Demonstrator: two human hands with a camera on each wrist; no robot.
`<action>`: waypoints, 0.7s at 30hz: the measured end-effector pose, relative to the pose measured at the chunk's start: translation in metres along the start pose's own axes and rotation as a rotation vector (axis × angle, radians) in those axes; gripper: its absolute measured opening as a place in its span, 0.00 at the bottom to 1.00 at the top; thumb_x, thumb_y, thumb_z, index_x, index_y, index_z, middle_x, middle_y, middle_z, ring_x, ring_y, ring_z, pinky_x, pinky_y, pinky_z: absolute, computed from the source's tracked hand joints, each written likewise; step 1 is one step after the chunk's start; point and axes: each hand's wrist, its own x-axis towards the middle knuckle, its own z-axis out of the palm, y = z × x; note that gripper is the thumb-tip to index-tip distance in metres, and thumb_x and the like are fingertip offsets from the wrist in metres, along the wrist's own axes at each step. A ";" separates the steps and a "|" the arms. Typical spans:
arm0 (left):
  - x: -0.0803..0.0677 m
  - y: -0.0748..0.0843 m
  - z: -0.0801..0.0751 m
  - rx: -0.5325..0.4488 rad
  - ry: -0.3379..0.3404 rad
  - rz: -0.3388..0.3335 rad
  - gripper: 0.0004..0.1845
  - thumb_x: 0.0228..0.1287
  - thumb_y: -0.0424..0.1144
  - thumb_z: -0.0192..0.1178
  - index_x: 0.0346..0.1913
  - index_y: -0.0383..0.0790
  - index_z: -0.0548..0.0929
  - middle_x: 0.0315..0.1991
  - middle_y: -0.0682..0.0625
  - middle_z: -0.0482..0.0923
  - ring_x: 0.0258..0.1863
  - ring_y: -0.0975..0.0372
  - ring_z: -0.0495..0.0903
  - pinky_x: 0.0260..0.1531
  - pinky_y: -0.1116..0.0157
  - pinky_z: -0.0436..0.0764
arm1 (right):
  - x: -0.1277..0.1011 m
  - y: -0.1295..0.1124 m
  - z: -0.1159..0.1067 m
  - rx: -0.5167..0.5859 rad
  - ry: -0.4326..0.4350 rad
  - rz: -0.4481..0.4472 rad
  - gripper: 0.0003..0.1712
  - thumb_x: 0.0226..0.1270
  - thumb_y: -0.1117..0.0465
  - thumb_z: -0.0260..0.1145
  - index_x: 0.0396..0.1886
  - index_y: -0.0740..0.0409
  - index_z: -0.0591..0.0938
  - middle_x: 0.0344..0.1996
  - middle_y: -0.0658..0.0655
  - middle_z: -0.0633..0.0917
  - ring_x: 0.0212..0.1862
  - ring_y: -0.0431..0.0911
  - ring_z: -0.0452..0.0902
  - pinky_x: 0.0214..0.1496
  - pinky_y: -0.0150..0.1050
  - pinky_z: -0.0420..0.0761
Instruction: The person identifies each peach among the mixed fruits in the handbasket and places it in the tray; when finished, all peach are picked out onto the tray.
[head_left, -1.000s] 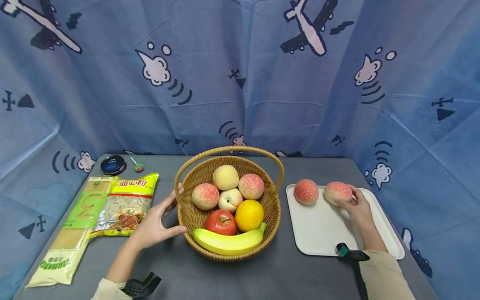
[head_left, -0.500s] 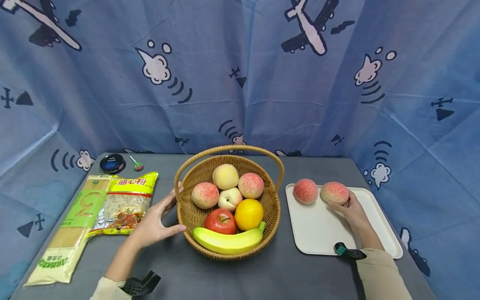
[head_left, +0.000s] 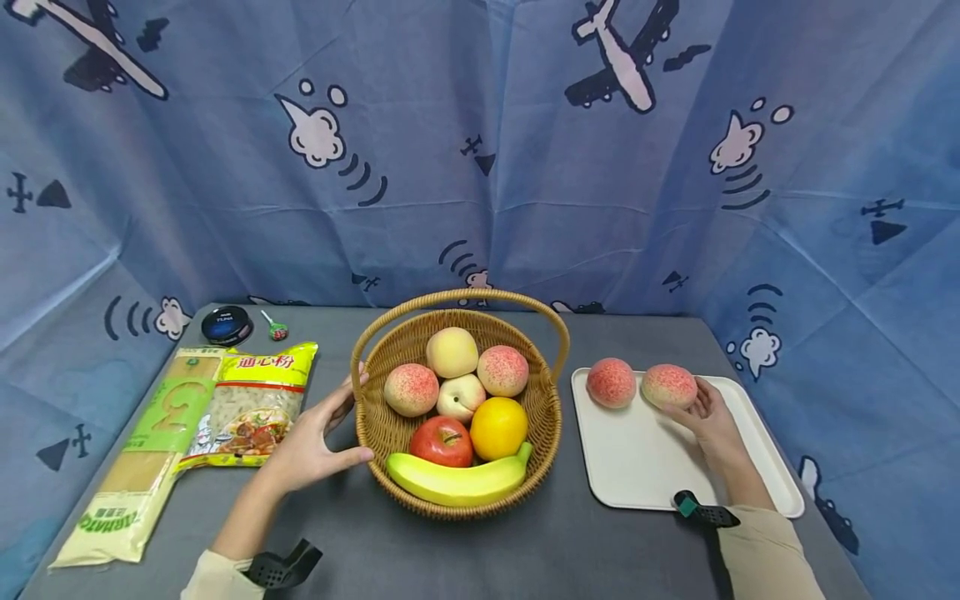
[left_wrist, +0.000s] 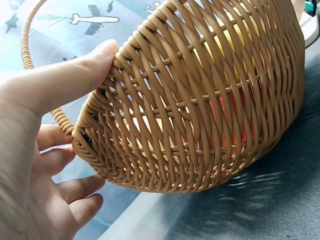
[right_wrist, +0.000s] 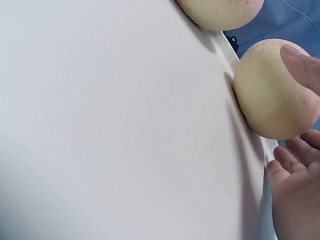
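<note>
A round wicker basket (head_left: 459,508) with an arched handle holds several peaches (head_left: 411,390), an apple (head_left: 442,442), an orange fruit (head_left: 498,429) and a banana (head_left: 459,481). My left hand (head_left: 311,443) grips its left side. In the left wrist view the thumb (left_wrist: 95,62) lies on the rim while the fingers bend near the handle's foot. Two more peaches sit at the far edge of a white tray (head_left: 637,467). Beside the right one, a red-speckled peach (head_left: 669,387), is my right hand (head_left: 712,421); its thumb (right_wrist: 300,62) overlaps the peach, its fingers loose below.
The other peach on the tray (head_left: 611,383) stands just left of the right-hand one. At the left lie a yellow pasta bag (head_left: 255,408), a long noodle pack (head_left: 142,467), a dark round tin (head_left: 227,326) and a lollipop (head_left: 277,331). A blue printed curtain (head_left: 420,167) hangs behind.
The peach at my right hand has shifted slightly left, closer to the other peach, and my right hand has since drawn back a little. My left hand has stayed on the basket.
</note>
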 end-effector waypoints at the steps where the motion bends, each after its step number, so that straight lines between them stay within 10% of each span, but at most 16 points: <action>1: 0.000 0.000 0.000 0.001 -0.001 0.000 0.49 0.49 0.37 0.73 0.73 0.42 0.57 0.73 0.38 0.52 0.70 0.51 0.57 0.62 0.78 0.62 | -0.002 -0.001 -0.001 -0.011 0.010 -0.004 0.58 0.65 0.58 0.65 0.75 0.57 0.31 0.75 0.61 0.33 0.76 0.52 0.30 0.76 0.32 0.42; 15: 0.000 -0.001 0.000 0.004 -0.003 0.003 0.50 0.49 0.38 0.73 0.74 0.44 0.56 0.74 0.38 0.52 0.70 0.52 0.57 0.62 0.79 0.61 | -0.024 0.008 -0.013 0.060 0.077 -0.373 0.51 0.59 0.67 0.69 0.75 0.52 0.49 0.75 0.53 0.53 0.74 0.37 0.48 0.71 0.20 0.53; 21: 0.000 -0.003 0.000 0.006 0.008 0.014 0.50 0.48 0.38 0.73 0.73 0.44 0.57 0.73 0.39 0.53 0.70 0.56 0.57 0.62 0.80 0.61 | -0.077 -0.061 0.022 0.159 -0.049 -0.529 0.44 0.56 0.83 0.61 0.71 0.64 0.55 0.68 0.57 0.63 0.68 0.36 0.59 0.67 0.20 0.62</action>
